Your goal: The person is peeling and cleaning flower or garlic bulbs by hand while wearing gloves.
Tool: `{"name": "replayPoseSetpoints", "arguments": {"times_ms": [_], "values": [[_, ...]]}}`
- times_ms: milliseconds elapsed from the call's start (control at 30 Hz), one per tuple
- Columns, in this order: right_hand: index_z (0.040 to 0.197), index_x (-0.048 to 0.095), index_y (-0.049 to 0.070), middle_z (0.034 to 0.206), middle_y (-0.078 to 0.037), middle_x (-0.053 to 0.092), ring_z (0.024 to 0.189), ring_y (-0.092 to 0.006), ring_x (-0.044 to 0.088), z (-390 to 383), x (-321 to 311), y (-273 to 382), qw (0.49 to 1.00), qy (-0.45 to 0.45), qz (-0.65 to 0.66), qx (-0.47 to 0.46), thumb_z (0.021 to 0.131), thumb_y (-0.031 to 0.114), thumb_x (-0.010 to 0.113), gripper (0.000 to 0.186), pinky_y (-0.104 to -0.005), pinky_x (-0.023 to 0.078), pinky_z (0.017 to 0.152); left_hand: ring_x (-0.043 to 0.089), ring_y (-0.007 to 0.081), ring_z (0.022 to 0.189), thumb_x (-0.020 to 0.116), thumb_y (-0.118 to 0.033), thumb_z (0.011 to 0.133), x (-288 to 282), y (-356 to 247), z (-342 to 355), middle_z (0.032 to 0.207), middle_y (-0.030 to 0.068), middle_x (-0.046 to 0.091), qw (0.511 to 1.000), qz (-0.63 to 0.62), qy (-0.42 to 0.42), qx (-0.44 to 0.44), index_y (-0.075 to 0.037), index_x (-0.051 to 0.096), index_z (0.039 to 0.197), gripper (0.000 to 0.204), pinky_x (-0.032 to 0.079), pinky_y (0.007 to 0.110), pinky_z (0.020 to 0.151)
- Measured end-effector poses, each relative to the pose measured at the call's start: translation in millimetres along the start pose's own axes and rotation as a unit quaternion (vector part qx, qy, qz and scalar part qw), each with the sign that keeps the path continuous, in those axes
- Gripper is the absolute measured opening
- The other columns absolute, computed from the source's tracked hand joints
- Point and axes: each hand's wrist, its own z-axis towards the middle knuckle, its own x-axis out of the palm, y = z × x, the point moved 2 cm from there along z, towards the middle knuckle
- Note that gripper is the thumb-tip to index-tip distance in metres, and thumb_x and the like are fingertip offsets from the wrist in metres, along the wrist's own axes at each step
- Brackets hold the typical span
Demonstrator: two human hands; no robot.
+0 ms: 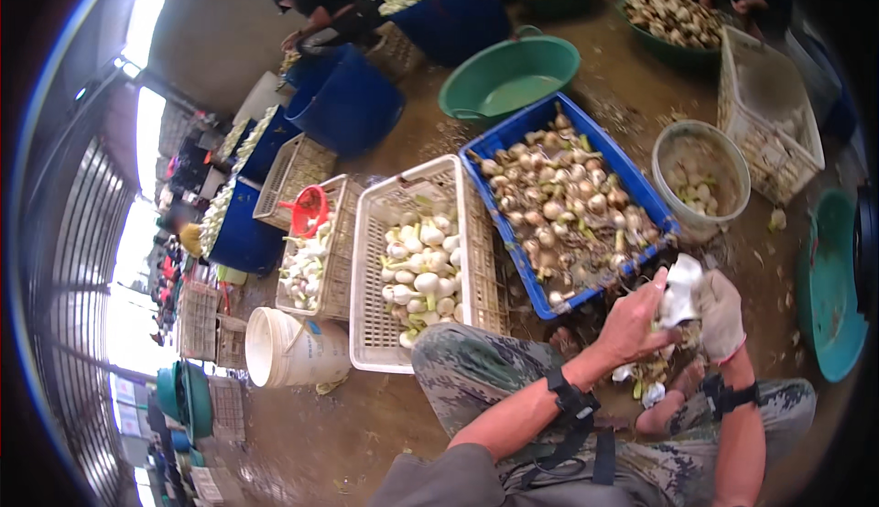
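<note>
My bare left hand closes around a garlic bulb, whose white outer layers show between my hands. My right hand, in a pale glove, presses against the bulb's other side with its fingers bent. Much of the bulb is hidden by my fingers. Just beyond my hands lies a blue crate, filled with soil-stained garlic bulbs. Left of it stands a white plastic basket holding clean white bulbs with short green stems. Peeled skins lie beneath my hands, between my legs.
A round white bucket with some bulbs stands on the right, near a teal basin. Leftward are another basket, a red scoop and a tipped white bucket. Other people work behind blue tubs.
</note>
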Motion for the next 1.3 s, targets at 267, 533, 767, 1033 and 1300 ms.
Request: {"name": "replayPoseSetpoints", "arguments": {"times_ms": [267,533,767,1033,1300], "values": [[0.104,0.06,0.001,0.089,-0.005,0.061,0.081,-0.0144,0.058,-1.9,23.0,34.7,0.98,-0.043,0.166,-0.105,0.099,0.036,0.052,0.037,-0.0304,0.049,0.072,0.061,0.0181,0.095,0.079,-0.014,0.072,2.9,-8.8,5.0,0.101,0.0102,0.061,0.977,-0.214,0.0,-0.007,-0.003,0.054,0.114,0.05,0.049,0.031,0.083],[0.12,0.056,0.004,0.1,-0.007,0.065,0.065,-0.0119,0.055,43.5,-3.1,80.2,0.806,-0.025,0.591,0.034,0.1,0.031,0.049,0.034,-0.0356,0.054,0.068,0.053,0.0058,0.09,0.083,-0.017,0.072,-19.9,-8.2,2.9,0.099,-0.0026,0.054,0.866,-0.451,0.025,-0.212,-0.009,0.051,0.122,0.06,0.048,0.024,0.079],[0.107,0.062,-0.002,0.091,-0.013,0.069,0.079,-0.0212,0.064,27.6,-24.9,56.0,0.962,-0.059,-0.256,0.081,0.097,0.029,0.058,0.033,-0.0335,0.051,0.073,0.065,0.0206,0.085,0.077,-0.043,0.078,-16.5,6.9,-3.1,0.099,0.0092,0.064,0.793,-0.587,0.003,-0.162,-0.008,0.044,0.13,0.072,0.054,0.034,0.079],[0.104,0.063,-0.002,0.085,-0.006,0.065,0.073,-0.0119,0.061,2.8,30.1,59.5,0.969,0.206,0.004,0.133,0.093,0.022,0.063,0.026,-0.0273,0.05,0.067,0.064,0.025,0.093,0.066,-0.043,0.087,-19.8,5.6,-8.5,0.106,0.0102,0.062,0.644,-0.718,0.019,-0.261,-0.011,0.045,0.128,0.057,0.054,0.038,0.08],[0.095,0.063,0.001,0.076,-0.013,0.064,0.069,-0.0152,0.059,1.8,27.5,46.4,0.964,0.145,-0.127,0.183,0.091,0.011,0.057,0.013,-0.0326,0.05,0.065,0.067,0.0163,0.069,0.073,-0.018,0.084,-25.1,10.9,-1.4,0.091,0.0079,0.064,0.838,-0.404,-0.009,-0.368,-0.005,0.046,0.118,0.046,0.056,0.029,0.057]]}}
